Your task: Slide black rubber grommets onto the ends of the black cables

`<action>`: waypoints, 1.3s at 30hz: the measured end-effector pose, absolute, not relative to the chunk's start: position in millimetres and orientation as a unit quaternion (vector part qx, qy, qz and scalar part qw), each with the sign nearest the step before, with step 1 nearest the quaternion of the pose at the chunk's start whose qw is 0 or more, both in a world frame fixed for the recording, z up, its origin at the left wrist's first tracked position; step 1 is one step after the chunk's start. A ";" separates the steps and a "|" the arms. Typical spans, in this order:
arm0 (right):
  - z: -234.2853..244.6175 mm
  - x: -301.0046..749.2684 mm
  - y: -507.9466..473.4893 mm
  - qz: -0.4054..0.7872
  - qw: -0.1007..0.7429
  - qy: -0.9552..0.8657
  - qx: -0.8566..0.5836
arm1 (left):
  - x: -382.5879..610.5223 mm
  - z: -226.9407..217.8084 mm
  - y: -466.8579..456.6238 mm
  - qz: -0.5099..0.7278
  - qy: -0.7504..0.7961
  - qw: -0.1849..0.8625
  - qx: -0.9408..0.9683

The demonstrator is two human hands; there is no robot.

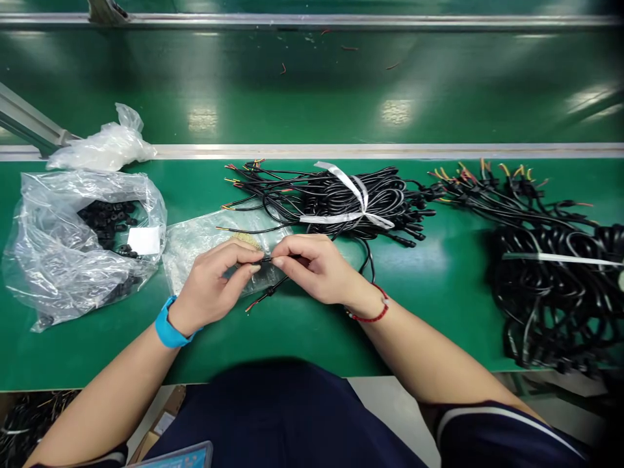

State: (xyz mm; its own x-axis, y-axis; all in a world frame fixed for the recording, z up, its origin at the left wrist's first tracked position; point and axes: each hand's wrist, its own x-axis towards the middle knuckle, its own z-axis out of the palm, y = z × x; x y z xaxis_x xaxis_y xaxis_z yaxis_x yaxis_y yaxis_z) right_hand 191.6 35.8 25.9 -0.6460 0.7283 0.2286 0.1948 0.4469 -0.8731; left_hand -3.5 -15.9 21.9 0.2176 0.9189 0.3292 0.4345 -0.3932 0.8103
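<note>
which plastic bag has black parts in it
The big bag with the white label; the flat bag under the left hand shows yellowish bits, the bunched bag looks whitish.

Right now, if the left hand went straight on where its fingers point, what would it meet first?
Probably the right hand, just beyond the short stretch of black cable between them; depth is hard to judge.
</note>
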 end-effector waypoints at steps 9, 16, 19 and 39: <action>23.2 190.3 33.6 0.367 0.305 -0.830 -0.288 | -3.5 19.8 -18.6 0.407 0.517 0.369 0.657; 24.9 189.3 33.2 0.339 0.315 -0.840 -0.283 | -2.0 19.1 -19.7 0.395 0.542 0.390 0.630; 27.1 189.0 32.9 0.318 0.320 -0.847 -0.281 | 1.1 18.6 -17.7 0.409 0.549 0.462 0.564; 38.1 194.6 29.7 0.409 0.319 -0.805 -0.287 | 1.6 14.4 -17.1 0.473 0.462 0.601 0.449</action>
